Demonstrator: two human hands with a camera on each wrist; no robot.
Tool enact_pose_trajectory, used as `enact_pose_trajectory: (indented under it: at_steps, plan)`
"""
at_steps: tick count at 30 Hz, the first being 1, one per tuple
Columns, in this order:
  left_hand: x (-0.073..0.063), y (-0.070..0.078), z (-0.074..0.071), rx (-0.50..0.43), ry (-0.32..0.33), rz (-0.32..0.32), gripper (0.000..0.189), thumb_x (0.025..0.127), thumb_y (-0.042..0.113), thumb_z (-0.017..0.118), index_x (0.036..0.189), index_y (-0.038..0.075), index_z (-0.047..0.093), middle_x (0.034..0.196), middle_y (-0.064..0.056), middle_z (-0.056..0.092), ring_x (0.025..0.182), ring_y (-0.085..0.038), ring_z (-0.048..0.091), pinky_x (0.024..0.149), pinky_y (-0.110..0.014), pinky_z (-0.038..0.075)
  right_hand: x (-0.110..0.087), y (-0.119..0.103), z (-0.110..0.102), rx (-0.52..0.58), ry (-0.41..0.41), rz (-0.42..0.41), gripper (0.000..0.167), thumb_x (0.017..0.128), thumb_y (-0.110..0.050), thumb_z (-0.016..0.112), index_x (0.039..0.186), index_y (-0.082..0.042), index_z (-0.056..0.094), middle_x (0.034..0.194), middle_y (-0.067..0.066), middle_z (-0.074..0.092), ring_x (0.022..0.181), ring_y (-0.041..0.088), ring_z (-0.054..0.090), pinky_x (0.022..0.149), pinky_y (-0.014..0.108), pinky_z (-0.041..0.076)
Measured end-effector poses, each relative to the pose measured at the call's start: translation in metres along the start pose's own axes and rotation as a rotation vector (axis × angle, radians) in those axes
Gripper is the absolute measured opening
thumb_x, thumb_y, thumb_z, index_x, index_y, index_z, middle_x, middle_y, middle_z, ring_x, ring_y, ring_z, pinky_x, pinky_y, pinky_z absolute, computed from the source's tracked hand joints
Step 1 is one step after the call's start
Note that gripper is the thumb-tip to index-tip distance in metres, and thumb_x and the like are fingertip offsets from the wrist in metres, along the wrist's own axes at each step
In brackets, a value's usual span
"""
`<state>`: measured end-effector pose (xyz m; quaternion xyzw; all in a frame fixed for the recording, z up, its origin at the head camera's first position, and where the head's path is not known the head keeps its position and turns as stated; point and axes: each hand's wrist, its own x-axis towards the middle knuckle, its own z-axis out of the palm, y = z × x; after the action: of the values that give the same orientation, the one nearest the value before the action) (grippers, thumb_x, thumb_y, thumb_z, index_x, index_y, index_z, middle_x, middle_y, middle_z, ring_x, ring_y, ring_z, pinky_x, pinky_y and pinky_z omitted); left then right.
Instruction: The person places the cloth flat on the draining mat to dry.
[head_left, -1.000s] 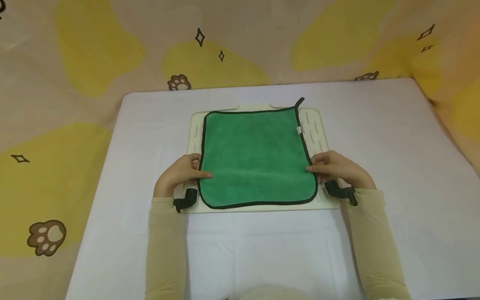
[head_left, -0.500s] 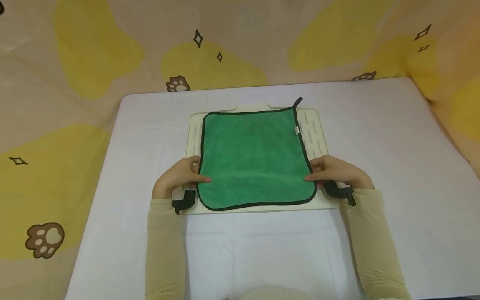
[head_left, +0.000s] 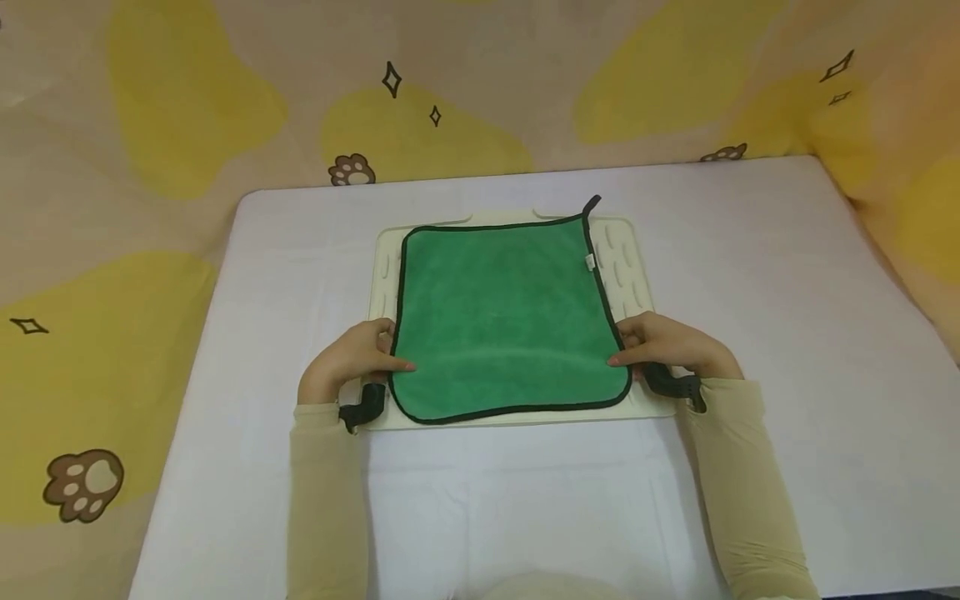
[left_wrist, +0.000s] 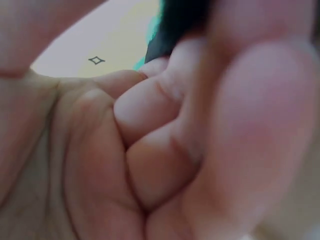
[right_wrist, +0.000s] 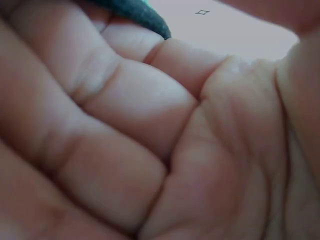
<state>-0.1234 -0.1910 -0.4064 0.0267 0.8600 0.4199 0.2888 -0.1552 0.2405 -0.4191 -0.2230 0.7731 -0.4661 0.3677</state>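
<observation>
A green cloth (head_left: pixel 502 292) with a dark border, a small white tag and a corner loop lies spread over a cream board (head_left: pixel 618 254) with raised grooves. My left hand (head_left: pixel 352 354) pinches its left edge near the front corner, thumb on top and fingers curled beneath. On the opposite edge my right hand (head_left: pixel 667 342) pinches the cloth the same way. A soft crease runs across the cloth between the two thumbs. In the left wrist view, curled fingers (left_wrist: pixel 155 115) fill most of the picture, with the dark border (left_wrist: pixel 175 30) at the top. The right wrist view shows similarly curled fingers (right_wrist: pixel 135 100) under the border (right_wrist: pixel 145 17).
The board lies on a white-covered table (head_left: pixel 750 250). Behind and to the sides hangs a beige and yellow patterned curtain (head_left: pixel 480 83) with paw prints. Black wrist straps (head_left: pixel 363 408) sit over the board's front corners.
Both hands have slid slightly toward the front edge along the cloth's sides, still pinching it. The whole scene has shifted a little left in the head view.
</observation>
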Motion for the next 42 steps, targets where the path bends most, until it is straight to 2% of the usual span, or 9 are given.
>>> enact_pose_trajectory:
  at_steps: [2, 5, 14, 22, 24, 29, 33, 39, 42]
  plan:
    - [-0.006, -0.001, 0.000, 0.012, -0.001, 0.000, 0.037, 0.077, 0.015, 0.079, 0.090, 0.000, 0.047, 0.059, -0.001, 0.045, 0.055, -0.016, 0.058, 0.059, -0.029, 0.051, 0.001, -0.001, 0.004, 0.010, -0.007, -0.002, 0.021, 0.087, -0.007, 0.067, 0.097, 0.009, 0.058, 0.059, 0.001, 0.057, 0.055, 0.016, 0.060, 0.058, 0.027, 0.052]
    - [-0.014, -0.003, 0.001, 0.011, -0.003, 0.000, 0.033, 0.079, 0.015, 0.077, 0.087, 0.001, 0.048, 0.057, -0.002, 0.048, 0.055, -0.017, 0.060, 0.058, -0.028, 0.051, 0.001, -0.004, 0.011, 0.016, -0.012, 0.003, 0.021, 0.086, -0.008, 0.068, 0.093, 0.007, 0.055, 0.057, 0.001, 0.054, 0.055, 0.017, 0.060, 0.058, 0.028, 0.052]
    - [-0.022, -0.011, 0.010, -0.026, 0.040, 0.041, 0.048, 0.082, 0.010, 0.072, 0.115, -0.013, 0.045, 0.066, -0.004, 0.064, 0.057, -0.017, 0.062, 0.058, -0.028, 0.051, -0.005, -0.006, 0.021, -0.001, 0.038, 0.073, 0.029, 0.083, -0.012, 0.072, 0.076, -0.005, 0.046, 0.057, -0.003, 0.040, 0.057, 0.016, 0.060, 0.058, 0.029, 0.053]
    - [-0.022, -0.013, 0.015, -0.124, -0.062, 0.032, 0.038, 0.080, 0.007, 0.074, 0.102, -0.008, 0.046, 0.066, -0.005, 0.062, 0.056, -0.019, 0.063, 0.055, -0.026, 0.052, -0.011, -0.001, 0.019, 0.024, -0.001, 0.000, 0.034, 0.085, -0.009, 0.070, 0.074, -0.007, 0.038, 0.055, -0.004, 0.042, 0.057, 0.021, 0.063, 0.057, 0.028, 0.053]
    - [-0.023, -0.014, 0.015, -0.148, -0.071, 0.025, 0.042, 0.080, 0.005, 0.073, 0.108, -0.009, 0.045, 0.068, -0.006, 0.062, 0.056, -0.020, 0.064, 0.056, -0.027, 0.053, -0.011, 0.000, 0.018, 0.043, -0.010, 0.001, 0.033, 0.085, -0.008, 0.070, 0.074, -0.007, 0.039, 0.055, -0.004, 0.044, 0.057, 0.021, 0.064, 0.056, 0.026, 0.052]
    - [-0.027, -0.017, 0.013, -0.169, -0.086, 0.014, 0.058, 0.080, 0.005, 0.073, 0.122, -0.015, 0.039, 0.070, -0.007, 0.062, 0.058, -0.022, 0.065, 0.060, -0.030, 0.055, -0.011, 0.002, 0.017, 0.054, 0.002, 0.052, 0.037, 0.085, -0.010, 0.070, 0.070, -0.009, 0.036, 0.052, 0.001, 0.050, 0.056, 0.024, 0.065, 0.041, 0.019, 0.038]
    - [-0.030, -0.021, 0.009, -0.174, -0.072, 0.007, 0.060, 0.080, 0.007, 0.074, 0.124, -0.015, 0.039, 0.070, -0.007, 0.062, 0.060, -0.024, 0.066, 0.062, -0.030, 0.055, -0.011, 0.002, 0.016, 0.047, 0.012, 0.081, 0.042, 0.085, -0.013, 0.071, 0.069, -0.011, 0.032, 0.051, 0.003, 0.049, 0.058, 0.027, 0.067, 0.036, 0.017, 0.026]
    - [-0.031, -0.024, 0.008, -0.210, -0.060, 0.023, 0.051, 0.081, 0.004, 0.072, 0.117, -0.013, 0.042, 0.067, -0.004, 0.060, 0.058, -0.022, 0.064, 0.061, -0.029, 0.055, -0.012, 0.003, 0.016, 0.060, 0.005, 0.079, 0.041, 0.083, -0.012, 0.072, 0.068, -0.010, 0.034, 0.052, 0.004, 0.049, 0.061, 0.031, 0.067, 0.043, 0.018, 0.038]
    - [-0.029, -0.022, 0.010, -0.215, -0.074, 0.031, 0.048, 0.080, 0.004, 0.073, 0.113, -0.012, 0.043, 0.065, -0.003, 0.059, 0.057, -0.020, 0.063, 0.061, -0.029, 0.055, -0.013, 0.004, 0.016, 0.067, -0.007, 0.065, 0.040, 0.082, -0.009, 0.072, 0.068, -0.009, 0.035, 0.054, 0.006, 0.053, 0.060, 0.029, 0.067, 0.053, 0.023, 0.049]
